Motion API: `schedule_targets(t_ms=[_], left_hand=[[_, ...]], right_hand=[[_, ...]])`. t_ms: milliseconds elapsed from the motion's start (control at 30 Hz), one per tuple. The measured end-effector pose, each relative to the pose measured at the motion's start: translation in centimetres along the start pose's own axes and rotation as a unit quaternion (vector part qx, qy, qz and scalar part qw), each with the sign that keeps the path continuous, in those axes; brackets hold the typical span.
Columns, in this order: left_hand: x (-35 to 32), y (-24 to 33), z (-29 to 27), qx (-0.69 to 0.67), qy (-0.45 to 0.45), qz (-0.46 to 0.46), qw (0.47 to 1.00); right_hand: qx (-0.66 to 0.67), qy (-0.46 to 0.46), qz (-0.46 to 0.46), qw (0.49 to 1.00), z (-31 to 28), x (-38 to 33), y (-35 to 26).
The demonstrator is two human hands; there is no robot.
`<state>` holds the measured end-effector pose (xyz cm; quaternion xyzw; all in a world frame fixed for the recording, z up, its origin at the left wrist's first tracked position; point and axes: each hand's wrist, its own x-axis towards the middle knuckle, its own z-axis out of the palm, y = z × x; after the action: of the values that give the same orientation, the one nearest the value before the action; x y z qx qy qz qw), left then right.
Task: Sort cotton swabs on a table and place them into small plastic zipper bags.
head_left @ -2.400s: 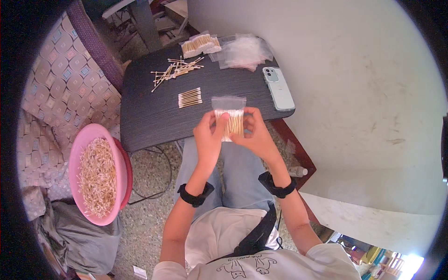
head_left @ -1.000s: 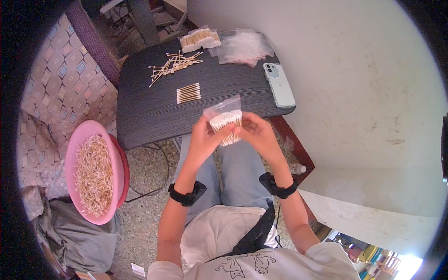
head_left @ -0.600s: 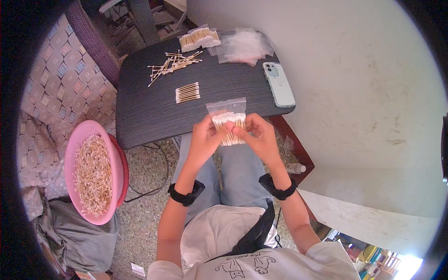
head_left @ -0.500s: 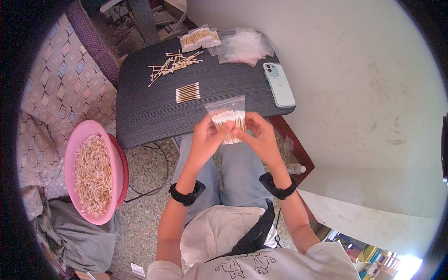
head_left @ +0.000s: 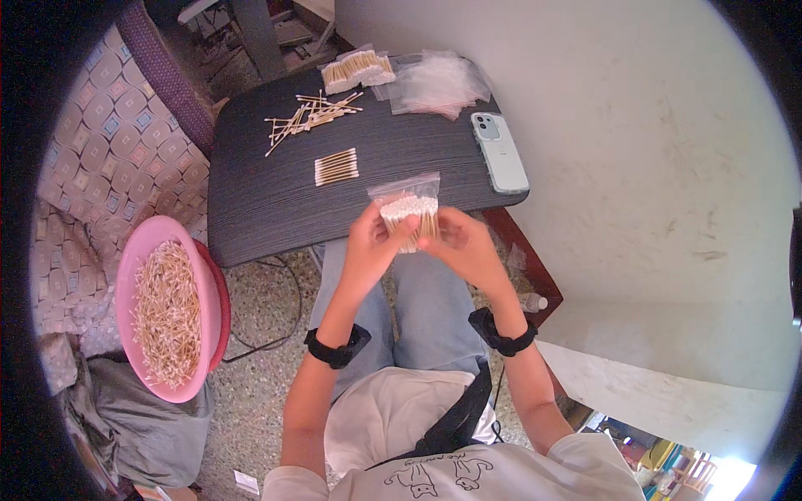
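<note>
Between my two hands, over the table's near edge, is a clear zip bag of cotton swabs (head_left: 408, 209), its swabs upright with white tips level near the top. My left hand (head_left: 373, 240) grips its left side, thumb across the front. On the other side my right hand (head_left: 464, 248) grips it with the thumb at the lower right. The bag's flat upper strip stands above the swabs. Just beyond lies a neat row of cotton swabs (head_left: 337, 167) on the dark table (head_left: 259, 196). A loose pile of swabs (head_left: 313, 117) is scattered behind that row.
Filled swab bags (head_left: 357, 71) lie at the table's far edge, beside a stack of empty clear bags (head_left: 440, 83). A pale phone (head_left: 500, 154) rests at the right edge. Left of my legs stands a pink basin (head_left: 125, 292) heaped with swabs. A wall (head_left: 635, 167) rises at right.
My right hand has shifted slightly right and down, its thumb moving off the bag's middle toward the right side. The left hand stays nearly still around the bag.
</note>
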<state>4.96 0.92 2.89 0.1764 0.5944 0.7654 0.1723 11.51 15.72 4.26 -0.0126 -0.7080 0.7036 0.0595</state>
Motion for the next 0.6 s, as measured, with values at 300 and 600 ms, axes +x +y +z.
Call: schedule_targets(t_ms=[300,600], left_hand=[[-0.2,0.6,0.0,-0.052,-0.033,-0.023,0.998],[-0.2,1.0,-0.4,-0.069,-0.039,-0.051,0.996]], right_hand=[[0.034,0.047,-0.001,0.998,-0.4,0.1,-0.5],[0.121,0.076,0.049,0.989,-0.4,0.2,-1.0]])
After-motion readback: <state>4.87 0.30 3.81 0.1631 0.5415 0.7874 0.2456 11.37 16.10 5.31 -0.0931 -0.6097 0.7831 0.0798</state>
